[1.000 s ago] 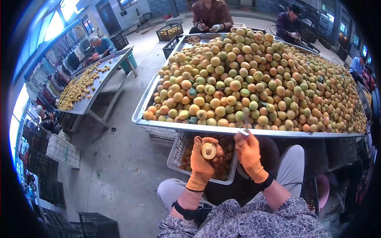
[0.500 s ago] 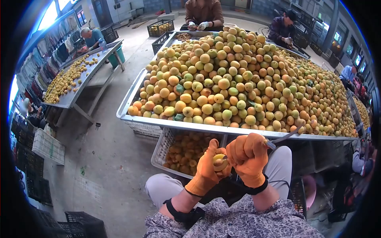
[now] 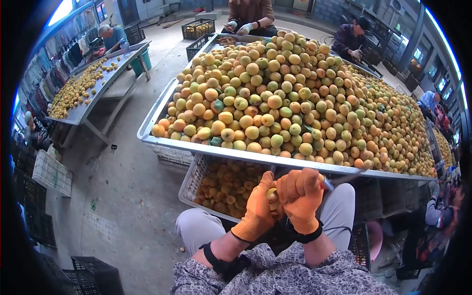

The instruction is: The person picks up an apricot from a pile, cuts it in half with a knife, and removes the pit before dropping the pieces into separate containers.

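Note:
My left hand [image 3: 259,206], in an orange glove, is closed around a yellow-orange fruit [image 3: 272,195], part of which shows between the fingers. Pressed close beside it, my right hand [image 3: 301,199], gloved the same way, is wrapped round the handle of a tool [image 3: 324,183]. A blurred thin metal part sticks out on the right of that fist; the tool's other end is hidden at the fruit. Both hands are above my lap, just below the front rim of a metal-edged table [image 3: 246,156] heaped with whole fruit [image 3: 275,102].
A white crate [image 3: 189,189] of fruit pieces stands under the table edge, left of my hands. Across the table are a person [image 3: 250,14] and another person [image 3: 351,39]. A second fruit table [image 3: 93,98] with a worker is at left. Black crates [image 3: 96,275] lie lower left.
The view has shifted slightly, moving the table and crate left in the picture. My hands are closer together, and less of the fruit shows.

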Action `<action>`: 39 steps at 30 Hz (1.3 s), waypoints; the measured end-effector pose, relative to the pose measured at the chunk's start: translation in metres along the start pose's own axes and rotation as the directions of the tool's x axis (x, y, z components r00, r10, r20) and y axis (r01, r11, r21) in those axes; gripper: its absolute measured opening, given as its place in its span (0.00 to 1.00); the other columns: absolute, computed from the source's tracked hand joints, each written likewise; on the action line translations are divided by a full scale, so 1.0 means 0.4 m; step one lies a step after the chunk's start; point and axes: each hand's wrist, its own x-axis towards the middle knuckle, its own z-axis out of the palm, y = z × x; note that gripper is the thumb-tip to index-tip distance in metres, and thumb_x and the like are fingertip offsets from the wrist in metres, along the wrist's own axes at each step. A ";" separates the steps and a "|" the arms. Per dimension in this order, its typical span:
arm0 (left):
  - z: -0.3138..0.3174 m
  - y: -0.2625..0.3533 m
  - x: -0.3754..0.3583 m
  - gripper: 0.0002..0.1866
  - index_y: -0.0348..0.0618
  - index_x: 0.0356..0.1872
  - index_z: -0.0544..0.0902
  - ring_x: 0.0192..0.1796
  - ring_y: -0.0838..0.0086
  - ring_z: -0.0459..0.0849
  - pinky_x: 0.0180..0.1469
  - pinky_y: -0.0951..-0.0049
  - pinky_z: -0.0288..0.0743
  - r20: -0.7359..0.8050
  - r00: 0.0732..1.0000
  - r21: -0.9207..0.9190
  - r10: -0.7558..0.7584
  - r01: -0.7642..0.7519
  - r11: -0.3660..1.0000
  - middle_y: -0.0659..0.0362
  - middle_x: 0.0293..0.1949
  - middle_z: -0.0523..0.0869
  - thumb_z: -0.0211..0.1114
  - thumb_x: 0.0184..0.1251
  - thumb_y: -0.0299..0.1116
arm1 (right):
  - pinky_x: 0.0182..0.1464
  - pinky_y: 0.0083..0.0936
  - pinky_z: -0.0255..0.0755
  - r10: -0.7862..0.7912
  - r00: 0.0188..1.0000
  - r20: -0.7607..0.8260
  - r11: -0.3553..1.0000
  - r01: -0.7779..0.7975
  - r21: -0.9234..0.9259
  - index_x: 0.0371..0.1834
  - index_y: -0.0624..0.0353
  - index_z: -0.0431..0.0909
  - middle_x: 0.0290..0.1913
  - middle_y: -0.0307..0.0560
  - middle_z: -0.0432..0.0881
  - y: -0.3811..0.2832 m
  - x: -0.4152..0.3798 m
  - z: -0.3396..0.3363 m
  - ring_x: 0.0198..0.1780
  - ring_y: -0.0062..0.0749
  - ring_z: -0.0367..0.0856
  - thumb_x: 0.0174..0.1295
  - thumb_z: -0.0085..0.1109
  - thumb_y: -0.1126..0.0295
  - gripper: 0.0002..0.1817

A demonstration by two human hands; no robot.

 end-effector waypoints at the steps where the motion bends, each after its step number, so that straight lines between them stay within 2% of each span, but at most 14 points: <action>1: 0.019 0.003 -0.002 0.21 0.50 0.30 0.75 0.21 0.80 0.75 0.19 0.80 0.63 -0.074 0.996 0.112 0.058 -0.050 0.992 0.65 0.24 0.76 0.50 0.74 0.55 | 0.15 0.23 0.51 0.075 0.994 -0.083 0.995 -0.069 0.071 0.15 0.50 0.56 0.13 0.33 0.54 0.001 0.004 -0.009 0.12 0.21 0.50 0.75 0.44 0.50 0.29; 6: 0.001 -0.012 0.030 0.20 0.50 0.31 0.75 0.20 0.82 0.74 0.17 0.82 0.59 -0.092 0.993 0.321 0.069 -0.036 0.946 0.66 0.24 0.76 0.49 0.73 0.54 | 0.15 0.24 0.47 0.379 0.864 -0.333 0.920 -0.312 0.237 0.14 0.48 0.51 0.12 0.32 0.49 -0.016 0.021 -0.029 0.11 0.23 0.46 0.72 0.46 0.45 0.31; 7: -0.025 -0.034 0.052 0.09 0.47 0.40 0.77 0.22 0.84 0.73 0.18 0.82 0.62 -0.041 0.977 0.427 0.211 -0.174 0.887 0.66 0.25 0.77 0.57 0.70 0.40 | 0.14 0.24 0.47 0.390 0.856 -0.338 0.918 -0.333 0.217 0.13 0.48 0.51 0.12 0.32 0.48 -0.013 0.020 -0.038 0.11 0.23 0.45 0.70 0.48 0.44 0.32; 10: -0.061 -0.030 0.068 0.19 0.44 0.52 0.75 0.24 0.85 0.72 0.20 0.81 0.65 0.092 0.989 0.486 0.119 -0.149 0.861 0.65 0.27 0.78 0.63 0.57 0.21 | 0.14 0.24 0.48 0.439 0.827 -0.352 0.896 -0.375 0.238 0.16 0.47 0.53 0.13 0.31 0.49 -0.009 0.023 -0.060 0.11 0.22 0.47 0.70 0.50 0.45 0.29; 11: -0.043 -0.014 0.060 0.22 0.45 0.53 0.74 0.26 0.85 0.73 0.22 0.81 0.67 -0.030 0.997 0.209 -0.068 0.073 0.975 0.64 0.29 0.79 0.63 0.55 0.19 | 0.15 0.23 0.49 0.455 0.819 -0.350 0.887 -0.379 0.265 0.18 0.48 0.54 0.13 0.31 0.50 -0.007 0.023 -0.071 0.11 0.22 0.48 0.70 0.50 0.45 0.28; 15: -0.025 -0.038 0.052 0.09 0.49 0.43 0.76 0.29 0.84 0.80 0.24 0.80 0.74 0.014 0.996 0.553 0.091 -0.083 0.829 0.63 0.31 0.80 0.55 0.73 0.41 | 0.15 0.22 0.48 0.469 0.819 -0.329 0.876 -0.385 0.291 0.17 0.48 0.53 0.14 0.31 0.50 -0.019 0.012 -0.093 0.12 0.21 0.48 0.72 0.48 0.46 0.29; 17: -0.023 -0.046 0.062 0.09 0.48 0.43 0.75 0.30 0.81 0.82 0.25 0.78 0.75 -0.136 0.981 0.161 -0.136 0.157 0.974 0.63 0.32 0.80 0.57 0.72 0.40 | 0.15 0.23 0.49 0.506 0.829 -0.236 0.834 -0.401 0.380 0.17 0.48 0.54 0.13 0.33 0.51 -0.014 0.003 -0.123 0.11 0.23 0.48 0.74 0.47 0.49 0.28; 24: -0.063 -0.085 0.103 0.11 0.51 0.38 0.76 0.26 0.75 0.83 0.21 0.77 0.72 0.002 0.996 0.224 -0.085 0.082 0.971 0.64 0.31 0.82 0.56 0.71 0.46 | 0.14 0.24 0.46 0.628 0.770 -0.115 0.695 -0.488 0.527 0.14 0.48 0.51 0.13 0.32 0.49 -0.030 0.019 -0.150 0.11 0.23 0.47 0.71 0.49 0.45 0.31; 27: -0.031 -0.075 0.124 0.16 0.51 0.33 0.77 0.20 0.72 0.79 0.17 0.77 0.66 -0.253 0.946 0.015 -0.203 0.214 0.977 0.64 0.25 0.80 0.58 0.69 0.53 | 0.13 0.24 0.47 0.544 0.783 -0.303 0.816 -0.410 0.407 0.16 0.49 0.53 0.12 0.33 0.49 -0.001 0.018 -0.153 0.11 0.23 0.46 0.72 0.48 0.47 0.29; 30: -0.030 -0.058 0.133 0.24 0.48 0.27 0.76 0.16 0.73 0.75 0.15 0.80 0.62 -0.111 0.976 0.110 -0.187 0.199 0.974 0.63 0.18 0.76 0.56 0.70 0.58 | 0.14 0.24 0.49 0.468 0.852 -0.234 0.840 -0.347 0.417 0.16 0.49 0.54 0.12 0.33 0.50 -0.030 0.016 -0.172 0.11 0.23 0.47 0.73 0.45 0.47 0.29; 34: -0.075 -0.033 0.158 0.28 0.46 0.27 0.77 0.18 0.73 0.77 0.17 0.81 0.63 0.097 0.983 0.156 -0.156 0.140 0.978 0.61 0.20 0.78 0.53 0.69 0.63 | 0.18 0.22 0.61 0.391 0.884 -0.256 0.913 -0.407 -0.013 0.21 0.57 0.70 0.16 0.35 0.68 -0.101 -0.014 -0.206 0.15 0.21 0.64 0.71 0.51 0.65 0.18; 36: -0.058 -0.044 0.161 0.28 0.46 0.27 0.77 0.15 0.75 0.73 0.15 0.80 0.61 -0.027 0.991 0.148 -0.131 0.134 0.980 0.62 0.20 0.77 0.53 0.70 0.63 | 0.29 0.18 0.73 0.168 0.957 -0.236 0.774 -0.277 -0.569 0.36 0.64 0.81 0.27 0.39 0.81 -0.064 -0.040 -0.184 0.28 0.20 0.78 0.63 0.53 0.78 0.06; 37: -0.015 -0.055 0.156 0.28 0.47 0.30 0.78 0.15 0.75 0.73 0.15 0.80 0.61 -0.258 0.964 0.126 -0.066 0.101 0.987 0.62 0.21 0.79 0.52 0.70 0.63 | 0.40 0.18 0.76 0.400 0.889 -0.223 0.707 -0.454 -0.541 0.48 0.64 0.82 0.37 0.41 0.85 -0.071 -0.058 -0.188 0.38 0.18 0.81 0.56 0.58 0.84 0.15; 39: -0.016 -0.062 0.152 0.27 0.48 0.34 0.78 0.22 0.73 0.79 0.20 0.76 0.68 -0.216 0.975 0.190 -0.050 0.092 0.977 0.61 0.26 0.81 0.52 0.70 0.64 | 0.40 0.22 0.78 0.358 0.915 -0.188 0.591 -0.377 -0.713 0.49 0.58 0.82 0.37 0.45 0.86 -0.053 -0.090 -0.183 0.35 0.25 0.83 0.56 0.65 0.77 0.16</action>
